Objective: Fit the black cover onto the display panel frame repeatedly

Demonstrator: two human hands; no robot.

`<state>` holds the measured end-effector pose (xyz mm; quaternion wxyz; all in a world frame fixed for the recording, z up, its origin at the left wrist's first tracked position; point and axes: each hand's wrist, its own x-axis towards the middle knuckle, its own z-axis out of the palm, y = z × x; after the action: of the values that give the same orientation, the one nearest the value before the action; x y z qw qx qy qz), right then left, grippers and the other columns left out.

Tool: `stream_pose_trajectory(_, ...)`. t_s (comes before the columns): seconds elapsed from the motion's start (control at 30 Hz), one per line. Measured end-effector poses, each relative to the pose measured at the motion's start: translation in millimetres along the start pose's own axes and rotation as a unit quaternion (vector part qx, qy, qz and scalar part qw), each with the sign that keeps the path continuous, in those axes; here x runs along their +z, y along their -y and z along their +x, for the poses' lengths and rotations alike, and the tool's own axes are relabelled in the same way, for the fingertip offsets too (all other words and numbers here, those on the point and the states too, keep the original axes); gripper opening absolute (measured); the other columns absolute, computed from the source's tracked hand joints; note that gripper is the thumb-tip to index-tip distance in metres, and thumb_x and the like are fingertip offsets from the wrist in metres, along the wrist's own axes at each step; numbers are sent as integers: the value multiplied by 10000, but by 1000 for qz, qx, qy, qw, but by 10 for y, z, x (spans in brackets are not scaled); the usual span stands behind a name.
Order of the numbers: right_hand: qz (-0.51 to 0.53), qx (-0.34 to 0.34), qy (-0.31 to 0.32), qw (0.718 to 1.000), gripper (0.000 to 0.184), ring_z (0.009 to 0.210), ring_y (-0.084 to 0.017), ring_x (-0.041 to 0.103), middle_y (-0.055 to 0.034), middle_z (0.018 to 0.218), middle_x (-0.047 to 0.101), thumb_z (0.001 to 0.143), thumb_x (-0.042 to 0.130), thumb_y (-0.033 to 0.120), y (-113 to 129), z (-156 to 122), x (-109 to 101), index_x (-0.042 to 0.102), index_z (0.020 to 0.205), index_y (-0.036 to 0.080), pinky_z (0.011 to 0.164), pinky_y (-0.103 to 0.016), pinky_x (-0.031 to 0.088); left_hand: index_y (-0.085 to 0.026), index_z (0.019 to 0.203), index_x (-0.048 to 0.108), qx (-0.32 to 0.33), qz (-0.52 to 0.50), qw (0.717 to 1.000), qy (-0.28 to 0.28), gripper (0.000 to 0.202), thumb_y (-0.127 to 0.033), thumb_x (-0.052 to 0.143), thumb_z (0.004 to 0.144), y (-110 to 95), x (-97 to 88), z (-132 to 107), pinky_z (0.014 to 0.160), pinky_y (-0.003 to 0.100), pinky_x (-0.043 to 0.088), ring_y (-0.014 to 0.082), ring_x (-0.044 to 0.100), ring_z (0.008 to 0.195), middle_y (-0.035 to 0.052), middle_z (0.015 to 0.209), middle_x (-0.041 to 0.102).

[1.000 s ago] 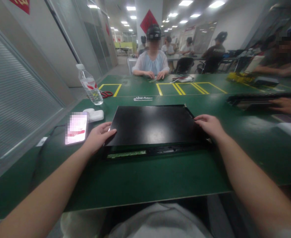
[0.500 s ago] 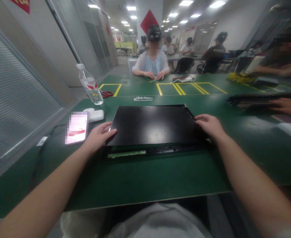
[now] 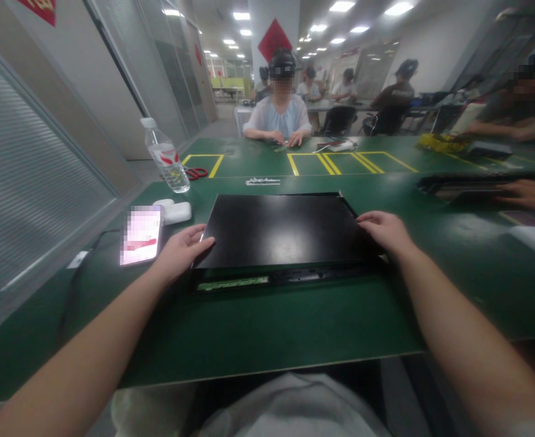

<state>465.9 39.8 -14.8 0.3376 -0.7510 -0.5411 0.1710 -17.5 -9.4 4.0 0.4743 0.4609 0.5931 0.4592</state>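
A flat black display panel (image 3: 279,230) lies over a black frame (image 3: 322,276) on the green table. Its near edge sits a little above the frame's front strip, where a green circuit board (image 3: 233,283) shows. My left hand (image 3: 186,246) grips the panel's left edge, thumb on top and fingers at the side. At the right edge, my right hand (image 3: 381,229) is closed with thumb and fingers pinched on the panel's side. The fingertips under both edges are hidden.
Left of the panel are a lit phone (image 3: 142,235), a white earbud case (image 3: 176,212), a water bottle (image 3: 166,156) and red-handled scissors (image 3: 197,173). White strips (image 3: 262,181) lie beyond the panel. A co-worker (image 3: 279,112) sits opposite; another person's hand (image 3: 529,195) is at right.
My hands and the panel have stayed almost in place; the right fingers have shifted very slightly left. The co-worker opposite has moved their head and hands a little.
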Motion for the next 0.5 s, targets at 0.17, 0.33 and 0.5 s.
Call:
stream_pose_trajectory(0.17, 1, 11, 13, 1000, 229, 723, -226, 672, -46, 788, 764, 745, 716, 305, 10, 1, -5, 832, 926, 227, 732, -360, 525, -167, 1237, 725, 2, 0, 1000, -4, 462, -107, 851, 796, 11, 0, 2, 996, 401, 651, 306, 807, 1137, 151, 1173, 850)
stream_pose_trajectory(0.33, -5, 4, 3, 1000, 209, 751, -234, 679, -42, 773, 756, 748, 711, 294, 40, -29, -15, 833, 906, 231, 771, -372, 529, -173, 1221, 728, -9, -5, 1000, -10, 419, -65, 813, 826, -16, 16, -10, 1019, 380, 639, 296, 799, 1162, 147, 1158, 853)
stream_pose_trajectory(0.5, -4, 8, 0, 1000, 193, 782, -237, 689, -43, 777, 760, 753, 709, 274, 64, -48, -21, 834, 893, 232, 803, -375, 524, -160, 1237, 720, -20, 1, 1000, -20, 412, -52, 794, 847, -67, 39, -37, 1025, 388, 638, 290, 811, 1129, 146, 1177, 850)
